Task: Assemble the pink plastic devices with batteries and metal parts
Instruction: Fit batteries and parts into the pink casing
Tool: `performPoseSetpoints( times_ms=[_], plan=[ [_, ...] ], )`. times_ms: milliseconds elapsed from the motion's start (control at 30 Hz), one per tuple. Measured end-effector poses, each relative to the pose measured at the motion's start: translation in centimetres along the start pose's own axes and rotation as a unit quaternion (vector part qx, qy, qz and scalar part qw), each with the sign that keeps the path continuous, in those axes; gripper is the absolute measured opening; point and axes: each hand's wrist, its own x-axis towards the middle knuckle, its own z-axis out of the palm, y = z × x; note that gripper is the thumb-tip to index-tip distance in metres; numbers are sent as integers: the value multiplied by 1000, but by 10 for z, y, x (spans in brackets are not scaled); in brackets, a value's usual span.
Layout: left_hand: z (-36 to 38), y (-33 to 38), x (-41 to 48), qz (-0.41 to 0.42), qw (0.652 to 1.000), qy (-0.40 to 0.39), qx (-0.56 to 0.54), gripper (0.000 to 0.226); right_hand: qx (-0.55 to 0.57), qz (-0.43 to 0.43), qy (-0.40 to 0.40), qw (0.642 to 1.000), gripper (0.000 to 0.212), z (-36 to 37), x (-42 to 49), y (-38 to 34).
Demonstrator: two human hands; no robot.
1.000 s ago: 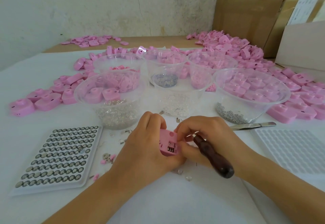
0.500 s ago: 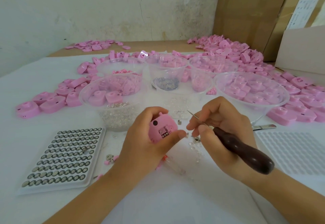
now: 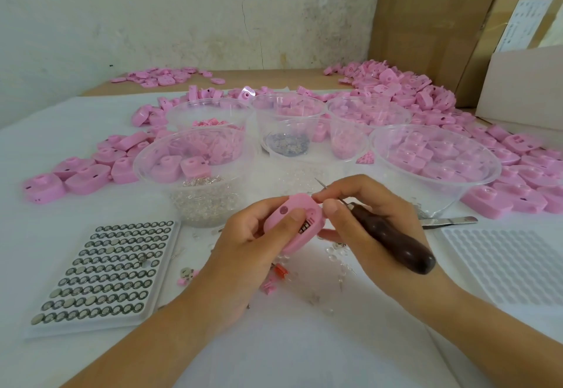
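Your left hand [image 3: 243, 235] grips device [image 3: 301, 202], raised off worktop [image 3: 274, 342] | right hand [image 3: 374, 214] holds awl [image 3: 396, 244], back touching device's 1 o'clock edge | likely seating part

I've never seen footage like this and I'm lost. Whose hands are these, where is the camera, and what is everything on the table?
There is no machine here. These are a person's two bare hands, filmed by a camera worn on the head that looks forward and down. This is the only view.

The left hand grips a pink device. The right hand holds a pointed tool with a dark handle, and its fingertips are at the device's top edge.

On the white table lie:
- a tray of button batteries
- clear bowls holding small metal parts and pink pieces
- tweezers
- a white dimpled tray
- piles of pink casings
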Motion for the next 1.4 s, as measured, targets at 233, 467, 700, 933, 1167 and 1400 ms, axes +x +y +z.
performPoseSetpoints(
  times_ms=[233,467,700,933,1167,1400],
  plan=[
    [1,1,0,-22,999,-17,-26,25,20,-1,-11,1000,9,-2,0,1],
    [2,1,-1,-2,1000,14,-16,26,42,-3,-9,999,8,-1,0,1],
    [3,4,-2,-7,999,36,-17,25,-6,-38,-8,999,8,3,-2,-5],
    [5,7,-5,-13,999,36,-14,23,-7,-18,3,1000,13,5,-3,-11],
    [6,8,-6,-12,999,28,-15,23,-9,-13,3,1000,12,4,-3,-12],
    [8,9,-7,-15,999,32,-18,22,-21,-12,-1,1000,17,6,-3,-17]
  ],
)
